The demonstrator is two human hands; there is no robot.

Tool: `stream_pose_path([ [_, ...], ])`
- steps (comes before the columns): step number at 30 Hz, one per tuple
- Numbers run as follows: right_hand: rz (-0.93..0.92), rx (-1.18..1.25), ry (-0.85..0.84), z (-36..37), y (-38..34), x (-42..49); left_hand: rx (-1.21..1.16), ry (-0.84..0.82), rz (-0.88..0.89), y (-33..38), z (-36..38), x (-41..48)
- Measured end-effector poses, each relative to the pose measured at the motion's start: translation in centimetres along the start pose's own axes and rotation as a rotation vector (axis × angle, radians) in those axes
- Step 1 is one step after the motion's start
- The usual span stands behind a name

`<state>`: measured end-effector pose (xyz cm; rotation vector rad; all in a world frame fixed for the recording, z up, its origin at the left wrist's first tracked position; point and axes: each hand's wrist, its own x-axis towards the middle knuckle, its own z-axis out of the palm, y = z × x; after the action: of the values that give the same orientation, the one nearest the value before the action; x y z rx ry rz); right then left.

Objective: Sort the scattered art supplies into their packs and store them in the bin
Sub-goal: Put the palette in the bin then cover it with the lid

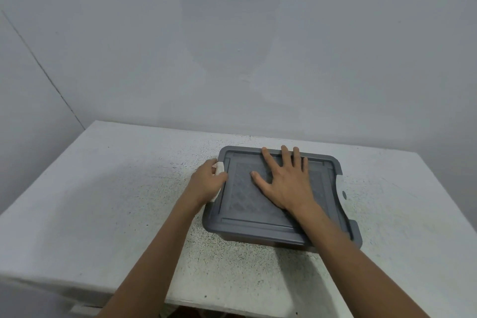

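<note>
The right hand (pixel 284 183) is pressing flat, fingers spread, on the stiff plastic bin lid (pixel 247 214); the left hand (pixel 206 183) is gripping its white latch (pixel 220 168). Likely light; best lifted by the rim.

The grey lid (pixel 258 214) conceals whatever lies inside the bin (pixel 260 239); of the bin's walls only a dim strip under the lid's near edge shows. The left hand (pixel 206 183) grips the white latch (pixel 220 167) and covers its middle, its fingertips out of sight. The right hand (pixel 286 183), flat on the lid, masks part of the embossed pattern (pixel 242 191). Both forearms (pixel 160 253) run off the bottom edge. The bench (pixel 116 188) is cut by the left and right edges.
</note>
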<state>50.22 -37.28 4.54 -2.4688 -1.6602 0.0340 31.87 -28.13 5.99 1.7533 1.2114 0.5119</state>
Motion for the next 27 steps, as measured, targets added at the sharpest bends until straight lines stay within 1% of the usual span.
stream_pose_path([
  [2, -0.003, 0.04, -0.008, -0.1, 0.2, 0.0, 0.195, 0.008, 0.027, 0.0, 0.9, 0.3],
  [4, -0.019, 0.106, -0.011, -0.3, 0.5, -0.1, 0.333, 0.003, -0.017, 0.2, 1.9, 0.3],
  [7, -0.041, 0.247, 0.002, -1.1, 1.3, -0.6, 0.438, -0.006, 0.024, 0.8, 2.7, -0.6],
  [10, -0.022, 0.224, 0.015, -2.0, 2.6, -2.0, 0.551, -0.029, 0.105, 0.8, 2.5, -1.3],
  [12, -0.027, 0.194, -0.007, -2.8, 3.5, -3.6, 0.672, -0.09, 0.192, 0.7, 2.3, -2.1],
  [14, -0.067, 0.19, -0.105, -3.7, 4.2, -5.8, 0.788, -0.156, 0.327, 0.4, 2.5, -3.3],
  [16, -0.125, 0.123, -0.2, -4.2, 4.6, -8.0, 0.876, -0.255, 0.429, 0.2, 2.6, -4.3],
  [18, -0.173, 0.035, -0.227, -3.9, 5.1, -9.6, 0.931, -0.336, 0.468, -0.1, 2.5, -4.8],
  [21, -0.2, 0.008, -0.203, -3.3, 5.7, -10.2, 0.967, -0.385, 0.522, -0.2, 2.1, -4.8],
  [24, -0.224, -0.025, -0.184, -3.0, 5.6, -9.9, 0.996, -0.368, 0.58, -0.5, 2.2, -4.6],
  [27, -0.225, -0.005, -0.158, -2.8, 5.7, -9.2, 1.002, -0.325, 0.604, -0.7, 2.5, -3.8],
])
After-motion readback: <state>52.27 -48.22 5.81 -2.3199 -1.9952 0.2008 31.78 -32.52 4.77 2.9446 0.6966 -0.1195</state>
